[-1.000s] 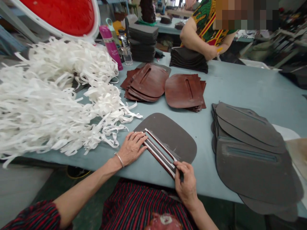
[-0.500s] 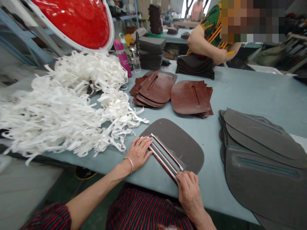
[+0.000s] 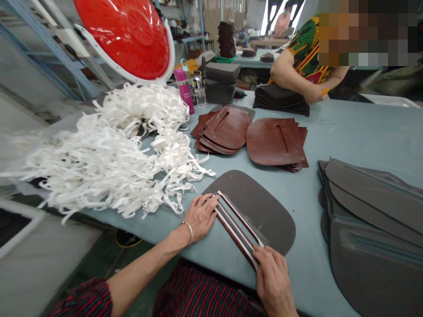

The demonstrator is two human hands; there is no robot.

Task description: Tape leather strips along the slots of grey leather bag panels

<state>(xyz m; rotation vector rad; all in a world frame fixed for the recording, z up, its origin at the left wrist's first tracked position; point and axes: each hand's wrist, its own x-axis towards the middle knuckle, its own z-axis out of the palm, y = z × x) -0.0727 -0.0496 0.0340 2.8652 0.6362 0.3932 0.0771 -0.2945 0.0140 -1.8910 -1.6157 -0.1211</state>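
Note:
A rounded dark grey panel (image 3: pixel 257 202) lies on the table before me, a long narrow slot cut near its front side. White-and-brown edging (image 3: pixel 239 219) runs along the slot. In front of the slot is a narrow band (image 3: pixel 236 233) with white lines and a brown outer edge. My left hand (image 3: pixel 201 216), with a bracelet at the wrist, lies over the band's left end, fingers stretched out and thumb apart. At the opposite end, my right hand (image 3: pixel 272 275) has its fingers closed on the band; its fingertips hide that end.
White ribbon strips (image 3: pixel 109 163) are heaped at left, below a red basin (image 3: pixel 132 35). Slotted brown leather pieces (image 3: pixel 276 141) lie behind the panel, grey panels (image 3: pixel 376 246) at right. Bottles (image 3: pixel 185 90) stand at the back. A co-worker's hand (image 3: pixel 315 92) is beyond a dark stack (image 3: pixel 280 99).
The whole scene has shifted right and slightly down as the camera turned. Both my hands keep their places on the panel's front band.

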